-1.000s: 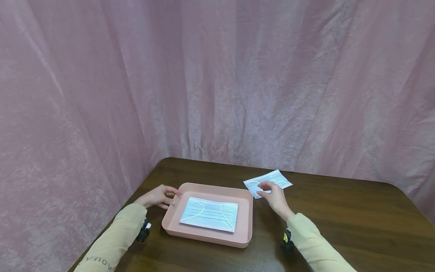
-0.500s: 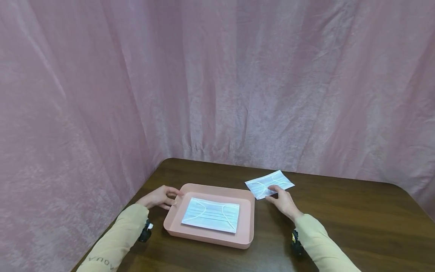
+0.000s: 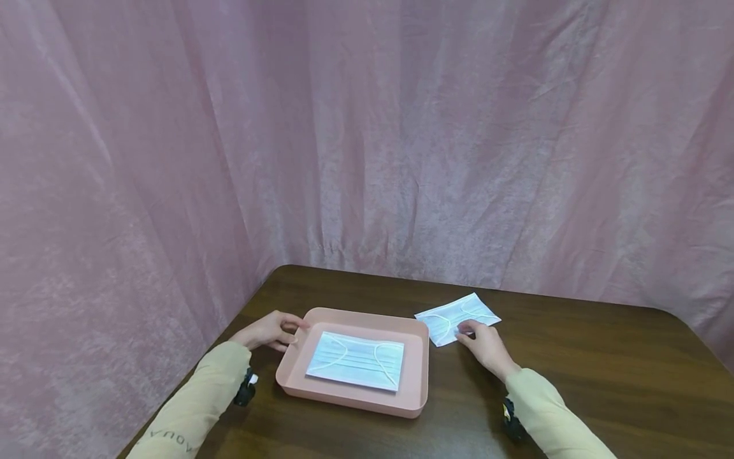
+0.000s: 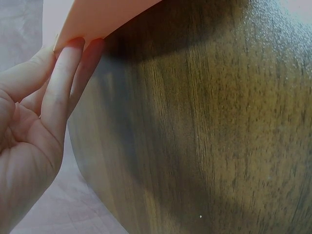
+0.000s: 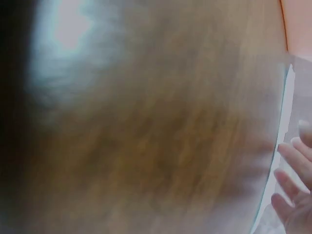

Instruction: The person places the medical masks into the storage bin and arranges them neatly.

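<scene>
A pink tray (image 3: 413,382) stands on the brown table, with a pale blue pleated face mask (image 3: 355,362) lying flat inside it, white ear loops on top. My left hand (image 3: 268,331) grips the tray's upper left edge; in the left wrist view its thumb is at the rim and its fingers press the outer wall. Right of the tray is another face mask (image 3: 438,326), set at a slant, its near left corner close to the tray's rim. My right hand (image 3: 487,347) pinches this mask near its front edge, thumb and index finger close together. The right wrist view catches only some fingers (image 5: 295,158) beside the mask.
The wooden table (image 3: 579,357) extends to the right and has rounded far corners. Pink curtains (image 3: 367,140) hang behind and to the left. Each wrist carries a small dark camera.
My right hand first came down onto the slanted mask, shifting right, then drew it slightly toward me as thumb and finger closed. My left hand stays at the tray's edge.
</scene>
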Action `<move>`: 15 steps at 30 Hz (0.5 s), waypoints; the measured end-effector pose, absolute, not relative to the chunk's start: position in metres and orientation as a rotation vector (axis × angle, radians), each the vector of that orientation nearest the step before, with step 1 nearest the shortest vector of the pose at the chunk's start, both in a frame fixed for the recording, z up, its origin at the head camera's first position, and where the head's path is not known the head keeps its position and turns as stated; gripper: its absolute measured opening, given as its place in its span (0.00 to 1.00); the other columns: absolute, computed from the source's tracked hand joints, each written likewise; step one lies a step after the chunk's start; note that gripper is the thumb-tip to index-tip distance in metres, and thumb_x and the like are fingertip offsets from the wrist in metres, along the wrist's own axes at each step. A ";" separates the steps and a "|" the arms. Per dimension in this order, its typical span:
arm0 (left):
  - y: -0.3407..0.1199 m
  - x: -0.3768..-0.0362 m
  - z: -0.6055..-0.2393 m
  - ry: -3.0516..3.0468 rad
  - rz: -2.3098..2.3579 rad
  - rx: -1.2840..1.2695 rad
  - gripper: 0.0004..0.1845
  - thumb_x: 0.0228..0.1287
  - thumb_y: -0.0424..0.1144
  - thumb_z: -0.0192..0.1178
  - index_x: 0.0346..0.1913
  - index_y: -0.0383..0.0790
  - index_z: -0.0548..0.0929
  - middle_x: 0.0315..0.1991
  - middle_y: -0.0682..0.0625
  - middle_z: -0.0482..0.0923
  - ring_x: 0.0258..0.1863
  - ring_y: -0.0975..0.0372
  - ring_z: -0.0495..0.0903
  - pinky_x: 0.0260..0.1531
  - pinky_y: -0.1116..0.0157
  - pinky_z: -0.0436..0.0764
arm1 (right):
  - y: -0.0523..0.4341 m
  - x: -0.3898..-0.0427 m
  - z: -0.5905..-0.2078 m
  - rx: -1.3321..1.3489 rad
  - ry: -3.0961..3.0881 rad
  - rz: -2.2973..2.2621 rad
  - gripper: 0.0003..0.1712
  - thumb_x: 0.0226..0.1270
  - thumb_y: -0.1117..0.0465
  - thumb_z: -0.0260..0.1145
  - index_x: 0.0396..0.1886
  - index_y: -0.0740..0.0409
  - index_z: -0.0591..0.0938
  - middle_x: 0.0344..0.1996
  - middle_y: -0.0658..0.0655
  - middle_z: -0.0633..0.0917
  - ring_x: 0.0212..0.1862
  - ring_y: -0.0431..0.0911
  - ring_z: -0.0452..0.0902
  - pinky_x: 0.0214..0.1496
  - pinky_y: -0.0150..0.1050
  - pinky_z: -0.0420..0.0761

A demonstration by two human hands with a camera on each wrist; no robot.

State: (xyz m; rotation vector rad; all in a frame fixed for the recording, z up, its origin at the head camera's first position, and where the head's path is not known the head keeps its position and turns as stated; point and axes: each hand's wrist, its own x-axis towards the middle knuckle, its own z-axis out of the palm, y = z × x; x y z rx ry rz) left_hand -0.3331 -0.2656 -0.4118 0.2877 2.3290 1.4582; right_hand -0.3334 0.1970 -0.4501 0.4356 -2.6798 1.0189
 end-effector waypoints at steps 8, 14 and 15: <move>-0.264 -0.334 -0.409 2.336 1.455 0.293 0.21 0.55 0.19 0.55 0.54 0.24 0.71 0.49 0.34 0.72 0.33 0.57 0.77 0.28 0.61 0.80 | 0.212 -0.331 -0.442 0.228 -2.661 1.015 0.08 0.57 0.66 0.64 0.34 0.67 0.82 0.32 0.61 0.80 0.38 0.53 0.71 0.40 0.49 0.71; -0.264 -0.332 -0.411 2.340 1.455 0.283 0.21 0.55 0.18 0.56 0.54 0.23 0.71 0.49 0.34 0.72 0.34 0.57 0.77 0.28 0.60 0.80 | 0.231 -0.335 -0.447 0.182 -2.681 1.013 0.19 0.57 0.64 0.64 0.45 0.74 0.76 0.46 0.75 0.71 0.50 0.65 0.59 0.50 0.56 0.59; -0.264 -0.332 -0.412 2.340 1.456 0.283 0.21 0.55 0.19 0.56 0.54 0.23 0.71 0.49 0.34 0.72 0.34 0.57 0.77 0.28 0.60 0.80 | 0.233 -0.335 -0.447 0.174 -2.698 1.015 0.21 0.57 0.64 0.64 0.47 0.75 0.74 0.48 0.76 0.70 0.51 0.66 0.58 0.51 0.57 0.58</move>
